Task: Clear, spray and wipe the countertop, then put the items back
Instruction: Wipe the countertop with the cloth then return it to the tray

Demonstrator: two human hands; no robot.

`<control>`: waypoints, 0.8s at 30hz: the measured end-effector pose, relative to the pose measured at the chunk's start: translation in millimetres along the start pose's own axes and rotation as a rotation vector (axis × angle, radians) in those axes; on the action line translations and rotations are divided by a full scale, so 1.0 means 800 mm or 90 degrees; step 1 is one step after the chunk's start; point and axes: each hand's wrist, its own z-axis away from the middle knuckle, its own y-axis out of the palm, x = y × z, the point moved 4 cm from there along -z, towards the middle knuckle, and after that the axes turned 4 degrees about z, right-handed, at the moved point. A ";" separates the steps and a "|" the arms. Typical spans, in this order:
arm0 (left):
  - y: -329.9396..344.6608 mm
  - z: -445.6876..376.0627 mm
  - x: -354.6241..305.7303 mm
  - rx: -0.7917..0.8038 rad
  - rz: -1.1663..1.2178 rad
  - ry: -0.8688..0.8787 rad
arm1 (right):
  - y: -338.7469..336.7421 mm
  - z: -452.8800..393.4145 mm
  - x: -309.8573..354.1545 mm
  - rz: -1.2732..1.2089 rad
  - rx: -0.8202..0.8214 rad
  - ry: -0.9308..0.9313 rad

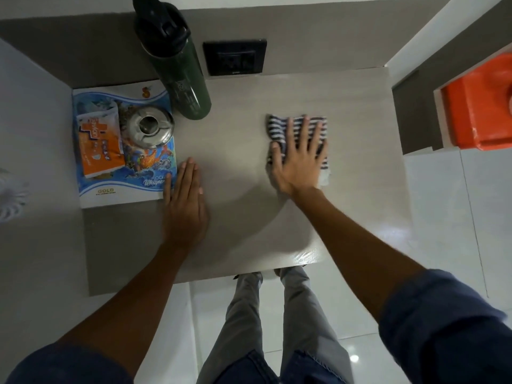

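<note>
1. Your right hand (pixel 297 159) lies flat on the striped cloth (pixel 299 139), fingers spread, pressing it against the desk (pixel 238 151); the grip is released rather than clenched, palm down on the fabric.
2. The cloth sits on the right half of the desk, crumpled, with a pale corner poking out beside your wrist.
3. Your left hand (pixel 184 200) rests flat on the desk, fingers together and holding nothing, its thumb side touching the near right corner of the book (pixel 124 189).
4. The book (blue ocean artwork on its cover) lies at the left edge of the desk and carries 2 things: an orange packet (pixel 98 146) on its left part and a steel lidded container (pixel 149 128) on its upper right.
5. A dark green bottle (pixel 180 76) with a black cap stands upright just behind the book, near the back wall.
6. A black wall socket (pixel 235 58) is set in the wall behind the desk, right of the bottle.
7. An orange plastic stool (pixel 479 103) stands on the floor to the far right.
</note>
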 end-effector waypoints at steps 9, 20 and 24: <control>-0.007 -0.005 -0.003 0.039 0.049 -0.033 | 0.052 0.180 0.029 0.004 0.076 -0.226; -0.009 -0.004 -0.004 0.039 0.027 -0.028 | 0.068 0.314 -0.002 0.047 0.127 -0.389; -0.009 -0.005 -0.005 0.041 0.007 -0.025 | 0.052 0.289 -0.075 0.031 0.108 -0.232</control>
